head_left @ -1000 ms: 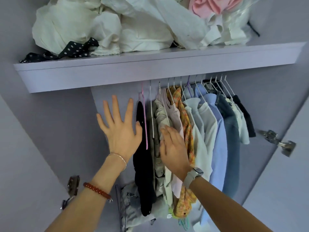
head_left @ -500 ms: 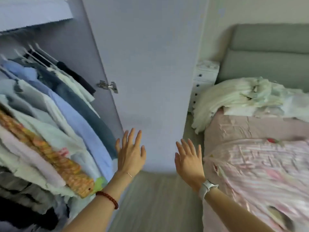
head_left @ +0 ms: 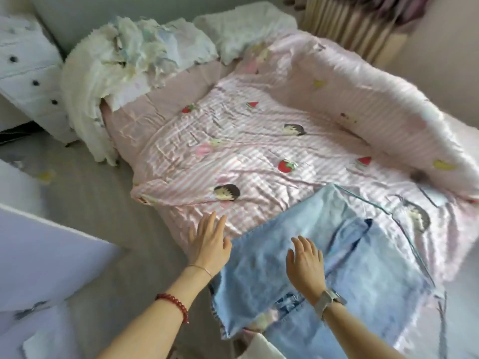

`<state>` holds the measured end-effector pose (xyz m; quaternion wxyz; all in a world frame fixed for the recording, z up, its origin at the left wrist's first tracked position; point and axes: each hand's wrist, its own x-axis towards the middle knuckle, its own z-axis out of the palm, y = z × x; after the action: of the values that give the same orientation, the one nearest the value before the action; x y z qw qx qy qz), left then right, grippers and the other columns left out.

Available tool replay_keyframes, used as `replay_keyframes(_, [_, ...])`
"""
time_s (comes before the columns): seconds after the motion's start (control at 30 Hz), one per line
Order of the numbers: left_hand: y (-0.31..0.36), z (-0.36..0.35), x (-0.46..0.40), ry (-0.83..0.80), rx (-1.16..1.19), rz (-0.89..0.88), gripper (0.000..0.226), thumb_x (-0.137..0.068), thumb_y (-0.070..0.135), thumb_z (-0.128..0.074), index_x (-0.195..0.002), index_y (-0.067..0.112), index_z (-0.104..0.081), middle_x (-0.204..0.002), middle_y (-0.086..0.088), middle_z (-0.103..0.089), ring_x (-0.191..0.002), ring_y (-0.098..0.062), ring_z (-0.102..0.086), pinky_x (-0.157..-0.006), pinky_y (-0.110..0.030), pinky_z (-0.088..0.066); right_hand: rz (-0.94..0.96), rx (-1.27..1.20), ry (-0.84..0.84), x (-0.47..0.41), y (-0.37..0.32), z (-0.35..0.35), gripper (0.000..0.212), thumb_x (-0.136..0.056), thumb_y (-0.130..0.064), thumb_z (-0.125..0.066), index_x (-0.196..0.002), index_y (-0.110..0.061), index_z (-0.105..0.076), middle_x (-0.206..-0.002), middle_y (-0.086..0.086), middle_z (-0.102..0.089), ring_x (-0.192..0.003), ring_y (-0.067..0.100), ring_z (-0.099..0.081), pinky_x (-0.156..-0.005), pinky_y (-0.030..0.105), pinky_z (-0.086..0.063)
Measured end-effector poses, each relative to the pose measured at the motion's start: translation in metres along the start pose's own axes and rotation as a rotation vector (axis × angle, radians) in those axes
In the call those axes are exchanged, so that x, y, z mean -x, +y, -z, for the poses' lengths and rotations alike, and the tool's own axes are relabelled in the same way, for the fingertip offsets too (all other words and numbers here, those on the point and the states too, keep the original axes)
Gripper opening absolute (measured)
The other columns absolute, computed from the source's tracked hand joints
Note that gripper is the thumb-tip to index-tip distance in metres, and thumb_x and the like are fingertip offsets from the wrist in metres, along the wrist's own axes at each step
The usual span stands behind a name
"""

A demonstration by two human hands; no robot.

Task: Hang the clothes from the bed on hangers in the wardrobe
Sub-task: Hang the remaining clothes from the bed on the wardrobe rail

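Turned from the wardrobe rail to the bed (head_left: 259,141) — both hands out, fingers spread and holding nothing, left hand (head_left: 208,242) over the pink quilt (head_left: 259,156), right hand (head_left: 305,263) above the blue denim (head_left: 363,255) at the bed's near edge — next piece to hang, likely.
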<state>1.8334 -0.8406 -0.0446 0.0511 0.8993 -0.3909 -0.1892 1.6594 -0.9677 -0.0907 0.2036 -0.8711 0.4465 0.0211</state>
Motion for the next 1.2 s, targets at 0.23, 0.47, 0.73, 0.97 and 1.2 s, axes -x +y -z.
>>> replay_keyframes(0.23, [0.119, -0.091, -0.06, -0.327, -0.094, -0.256, 0.055, -0.098, 0.035, -0.03, -0.148, 0.026, -0.008, -0.156, -0.003, 0.002, -0.143, -0.023, -0.003, -0.114, -0.043, -0.01, -0.427, -0.069, 0.034, -0.006, 0.174, -0.004, 0.041, -0.093, -0.018, -0.038, -0.129, 0.002, -0.045, -0.132, 0.02, -0.047, -0.124, 0.035, -0.04, -0.106, 0.041, -0.03])
replay_keyframes(0.47, [0.196, -0.178, -0.099, -0.458, -0.25, -0.428, 0.061, -0.095, 0.05, -0.029, -0.145, 0.04, 0.006, -0.154, 0.0, 0.019, -0.141, -0.028, 0.017, -0.105, -0.065, 0.007, -0.66, -0.129, 0.069, -0.068, 0.296, 0.005, 0.044, -0.093, -0.011, -0.037, -0.135, 0.001, -0.034, -0.139, 0.02, -0.039, -0.126, 0.035, -0.035, -0.1, 0.041, -0.031])
replay_keyframes(0.73, [0.188, -0.23, -0.112, -0.551, -0.299, -0.399, 0.066, -0.089, 0.064, -0.029, -0.141, 0.048, 0.008, -0.15, 0.007, 0.029, -0.137, -0.03, 0.027, -0.1, -0.07, 0.007, -0.749, -0.188, 0.048, -0.132, 0.364, -0.017, 0.047, -0.088, -0.017, -0.04, -0.131, 0.001, -0.033, -0.137, 0.018, -0.035, -0.129, 0.031, -0.032, -0.104, 0.053, -0.026])
replay_keyframes(0.97, [0.19, -0.225, -0.116, -0.575, -0.278, -0.401, 0.067, -0.089, 0.063, -0.032, -0.142, 0.048, 0.006, -0.15, 0.008, 0.029, -0.137, -0.028, 0.028, -0.101, -0.069, 0.006, -0.867, -0.139, 0.02, -0.16, 0.379, -0.01, 0.057, -0.091, -0.033, -0.038, -0.142, -0.012, -0.022, -0.15, 0.013, -0.022, -0.139, 0.029, -0.017, -0.111, 0.058, -0.008])
replay_keyframes(1.2, [0.197, -0.202, -0.126, -0.727, -0.225, -0.365, 0.066, -0.089, 0.061, -0.034, -0.142, 0.048, 0.003, -0.152, 0.009, 0.023, -0.139, -0.025, 0.023, -0.106, -0.065, 0.003, -0.697, -0.275, 0.458, -0.143, 0.345, 0.019, 0.037, -0.094, -0.033, -0.035, -0.108, -0.003, -0.052, -0.105, 0.024, -0.053, -0.099, 0.038, -0.05, -0.091, 0.053, -0.038])
